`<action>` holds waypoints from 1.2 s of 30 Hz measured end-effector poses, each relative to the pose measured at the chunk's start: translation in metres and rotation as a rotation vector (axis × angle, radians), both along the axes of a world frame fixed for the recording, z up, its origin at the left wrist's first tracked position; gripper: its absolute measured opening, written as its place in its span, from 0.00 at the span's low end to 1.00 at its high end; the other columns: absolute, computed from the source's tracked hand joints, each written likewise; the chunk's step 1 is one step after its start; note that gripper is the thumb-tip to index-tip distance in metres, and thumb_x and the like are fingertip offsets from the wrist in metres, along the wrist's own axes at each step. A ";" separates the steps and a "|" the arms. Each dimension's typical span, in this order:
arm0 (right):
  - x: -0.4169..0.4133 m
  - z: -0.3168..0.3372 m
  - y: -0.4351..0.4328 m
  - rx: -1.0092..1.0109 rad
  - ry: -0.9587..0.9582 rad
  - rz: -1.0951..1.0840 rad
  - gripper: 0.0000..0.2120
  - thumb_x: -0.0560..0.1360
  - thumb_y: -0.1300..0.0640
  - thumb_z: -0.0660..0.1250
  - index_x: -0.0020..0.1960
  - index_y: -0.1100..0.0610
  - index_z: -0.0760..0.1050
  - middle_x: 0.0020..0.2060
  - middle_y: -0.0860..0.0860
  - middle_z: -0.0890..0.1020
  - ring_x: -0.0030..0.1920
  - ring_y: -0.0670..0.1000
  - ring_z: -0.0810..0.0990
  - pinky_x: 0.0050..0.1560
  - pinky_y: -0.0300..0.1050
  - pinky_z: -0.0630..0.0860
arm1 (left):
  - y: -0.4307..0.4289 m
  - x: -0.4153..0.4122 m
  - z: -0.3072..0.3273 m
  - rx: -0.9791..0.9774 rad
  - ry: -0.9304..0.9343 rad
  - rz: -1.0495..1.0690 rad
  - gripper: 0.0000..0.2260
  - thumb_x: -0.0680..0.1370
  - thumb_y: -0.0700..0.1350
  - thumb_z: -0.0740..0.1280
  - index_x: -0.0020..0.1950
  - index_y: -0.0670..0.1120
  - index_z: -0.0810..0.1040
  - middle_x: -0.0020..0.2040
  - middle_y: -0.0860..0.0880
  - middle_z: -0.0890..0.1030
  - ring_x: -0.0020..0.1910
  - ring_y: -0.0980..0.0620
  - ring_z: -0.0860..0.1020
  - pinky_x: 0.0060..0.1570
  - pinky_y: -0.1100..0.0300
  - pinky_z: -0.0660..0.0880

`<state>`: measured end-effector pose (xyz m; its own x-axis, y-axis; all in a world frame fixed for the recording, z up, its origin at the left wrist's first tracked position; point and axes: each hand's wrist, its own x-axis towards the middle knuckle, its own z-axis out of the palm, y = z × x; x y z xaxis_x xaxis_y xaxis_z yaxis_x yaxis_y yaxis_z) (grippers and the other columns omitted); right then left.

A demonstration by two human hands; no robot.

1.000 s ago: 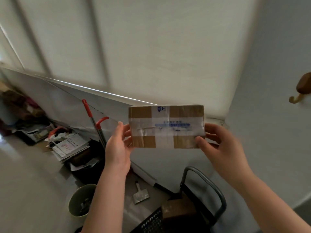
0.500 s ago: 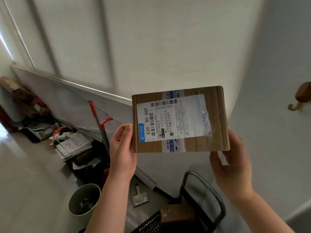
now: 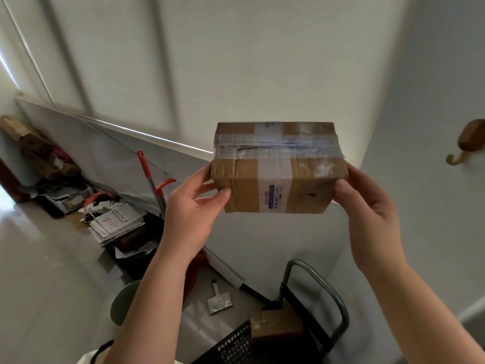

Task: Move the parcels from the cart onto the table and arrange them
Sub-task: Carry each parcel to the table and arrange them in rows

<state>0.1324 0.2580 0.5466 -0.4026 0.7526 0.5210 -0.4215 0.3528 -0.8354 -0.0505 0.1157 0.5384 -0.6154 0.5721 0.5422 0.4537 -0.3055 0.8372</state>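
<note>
A brown cardboard parcel (image 3: 278, 166), sealed with clear and white tape, is held up in the air in front of a pale wall. My left hand (image 3: 193, 206) grips its left end and my right hand (image 3: 364, 206) grips its right end. Its taped top seam faces up and a side with a small printed strip faces me. Below, at the bottom of the view, the cart (image 3: 315, 298) shows a grey tube handle and a black mesh basket holding another brown parcel (image 3: 275, 328). No table is in view.
A green bin (image 3: 122, 303) stands on the floor at lower left. Stacked papers (image 3: 115, 224), boxes and a red-handled mop (image 3: 149, 177) lie along the left wall. A small scraper (image 3: 219, 302) lies on the floor. A wooden hook (image 3: 469, 143) hangs on the right wall.
I have turned the parcel in both hands: its taped edge faced me first, then the shipping label, and the taped seam is on top once more. The view shifted slightly.
</note>
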 end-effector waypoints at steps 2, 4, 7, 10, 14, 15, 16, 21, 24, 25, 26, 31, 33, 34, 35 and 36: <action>-0.003 -0.004 -0.004 -0.028 -0.012 0.011 0.16 0.76 0.64 0.61 0.60 0.51 0.77 0.50 0.43 0.84 0.49 0.41 0.82 0.44 0.31 0.77 | 0.002 0.001 -0.004 -0.015 -0.037 0.072 0.13 0.74 0.42 0.70 0.56 0.55 0.80 0.50 0.60 0.83 0.50 0.62 0.80 0.44 0.74 0.74; -0.005 -0.008 -0.005 -0.072 -0.031 0.013 0.18 0.77 0.66 0.61 0.61 0.51 0.78 0.53 0.46 0.84 0.49 0.43 0.83 0.42 0.33 0.78 | 0.002 0.000 -0.007 -0.037 -0.075 0.117 0.09 0.74 0.47 0.69 0.53 0.55 0.80 0.46 0.62 0.83 0.47 0.64 0.80 0.41 0.74 0.74; -0.007 -0.010 -0.003 -0.080 -0.102 -0.009 0.20 0.77 0.67 0.60 0.59 0.46 0.79 0.53 0.46 0.83 0.50 0.45 0.83 0.41 0.36 0.79 | 0.003 -0.002 -0.012 -0.060 -0.152 0.159 0.13 0.74 0.50 0.69 0.56 0.48 0.80 0.43 0.59 0.84 0.44 0.65 0.80 0.37 0.74 0.73; -0.009 -0.011 -0.002 -0.078 -0.159 -0.007 0.22 0.77 0.67 0.60 0.57 0.42 0.79 0.53 0.45 0.83 0.50 0.46 0.83 0.41 0.40 0.80 | 0.006 -0.006 -0.014 -0.081 -0.209 0.168 0.12 0.74 0.50 0.69 0.56 0.48 0.80 0.43 0.57 0.84 0.43 0.65 0.80 0.35 0.74 0.73; -0.012 -0.011 0.000 -0.084 -0.156 -0.024 0.24 0.76 0.69 0.59 0.54 0.41 0.80 0.49 0.45 0.84 0.48 0.44 0.83 0.39 0.35 0.79 | 0.011 -0.009 -0.013 -0.091 -0.220 0.151 0.07 0.76 0.49 0.68 0.52 0.54 0.80 0.42 0.63 0.83 0.44 0.65 0.80 0.35 0.74 0.74; -0.012 -0.011 0.001 -0.089 -0.142 -0.020 0.23 0.76 0.69 0.59 0.53 0.42 0.80 0.48 0.45 0.85 0.46 0.43 0.83 0.39 0.33 0.78 | 0.012 -0.010 -0.011 -0.082 -0.215 0.151 0.07 0.76 0.49 0.68 0.53 0.53 0.80 0.42 0.62 0.83 0.44 0.65 0.80 0.36 0.74 0.74; -0.013 -0.010 0.003 -0.089 -0.127 -0.015 0.22 0.76 0.69 0.59 0.53 0.43 0.79 0.47 0.44 0.85 0.46 0.42 0.83 0.39 0.32 0.77 | 0.013 -0.011 -0.009 -0.069 -0.204 0.150 0.08 0.76 0.48 0.68 0.55 0.53 0.80 0.43 0.62 0.83 0.45 0.64 0.80 0.37 0.73 0.74; -0.012 -0.011 0.017 -0.144 -0.089 0.013 0.19 0.76 0.69 0.59 0.53 0.49 0.79 0.45 0.46 0.85 0.46 0.45 0.83 0.41 0.35 0.77 | 0.016 -0.001 0.016 -0.038 0.041 0.075 0.14 0.74 0.52 0.68 0.59 0.59 0.75 0.54 0.61 0.80 0.53 0.60 0.78 0.47 0.66 0.76; -0.012 -0.014 0.029 -0.397 -0.130 0.080 0.15 0.75 0.67 0.58 0.46 0.54 0.81 0.38 0.49 0.83 0.42 0.48 0.79 0.42 0.40 0.74 | 0.016 0.006 0.036 -0.108 0.308 -0.034 0.22 0.70 0.59 0.66 0.64 0.64 0.67 0.60 0.67 0.70 0.65 0.56 0.70 0.60 0.66 0.69; -0.011 -0.015 0.034 -0.509 -0.137 0.110 0.14 0.74 0.66 0.57 0.44 0.55 0.80 0.35 0.49 0.83 0.40 0.49 0.78 0.41 0.41 0.72 | 0.015 0.007 0.041 -0.168 0.379 -0.105 0.26 0.69 0.61 0.66 0.65 0.65 0.64 0.63 0.68 0.67 0.68 0.56 0.66 0.62 0.68 0.65; -0.009 -0.014 0.038 -0.610 -0.139 0.135 0.12 0.74 0.65 0.57 0.42 0.57 0.79 0.33 0.50 0.82 0.38 0.49 0.78 0.40 0.41 0.72 | 0.015 0.005 0.044 -0.249 0.448 -0.170 0.31 0.67 0.63 0.68 0.68 0.66 0.60 0.66 0.67 0.65 0.70 0.57 0.62 0.64 0.68 0.62; 0.008 -0.011 0.054 -0.737 -0.127 0.153 0.17 0.67 0.55 0.58 0.32 0.59 0.83 0.31 0.54 0.83 0.30 0.51 0.81 0.43 0.47 0.72 | 0.027 -0.008 0.044 -0.475 0.554 -0.077 0.37 0.67 0.58 0.71 0.73 0.64 0.58 0.69 0.58 0.69 0.64 0.60 0.67 0.59 0.63 0.66; 0.011 -0.013 0.056 -0.689 -0.120 0.111 0.22 0.75 0.55 0.53 0.32 0.59 0.83 0.31 0.52 0.83 0.32 0.50 0.80 0.46 0.47 0.71 | 0.033 -0.011 0.039 -0.437 0.375 -0.018 0.33 0.67 0.60 0.70 0.71 0.59 0.66 0.60 0.59 0.76 0.55 0.60 0.76 0.48 0.64 0.73; 0.012 -0.013 0.055 -0.652 -0.109 0.110 0.23 0.76 0.54 0.52 0.33 0.58 0.82 0.32 0.51 0.83 0.33 0.49 0.81 0.48 0.48 0.70 | 0.036 -0.013 0.035 -0.427 0.255 -0.010 0.30 0.67 0.62 0.69 0.68 0.57 0.71 0.55 0.59 0.79 0.50 0.62 0.78 0.42 0.67 0.75; 0.013 -0.014 0.054 -0.605 -0.101 0.121 0.25 0.77 0.54 0.51 0.33 0.57 0.83 0.32 0.50 0.83 0.35 0.47 0.81 0.49 0.48 0.70 | 0.039 -0.015 0.030 -0.429 0.139 0.004 0.25 0.69 0.63 0.67 0.63 0.54 0.75 0.49 0.58 0.82 0.43 0.62 0.80 0.36 0.69 0.75; 0.013 -0.015 0.052 -0.551 -0.100 0.139 0.26 0.78 0.55 0.51 0.32 0.55 0.83 0.33 0.48 0.84 0.36 0.45 0.82 0.50 0.47 0.71 | 0.042 -0.018 0.024 -0.436 0.038 0.025 0.20 0.71 0.63 0.66 0.56 0.52 0.79 0.42 0.56 0.83 0.37 0.61 0.81 0.30 0.71 0.74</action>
<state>0.1453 0.3102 0.5314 -0.5440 0.8388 0.0217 -0.3422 -0.1982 -0.9185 -0.0680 0.1581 0.5626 -0.6162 0.7377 0.2757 0.4893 0.0842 0.8681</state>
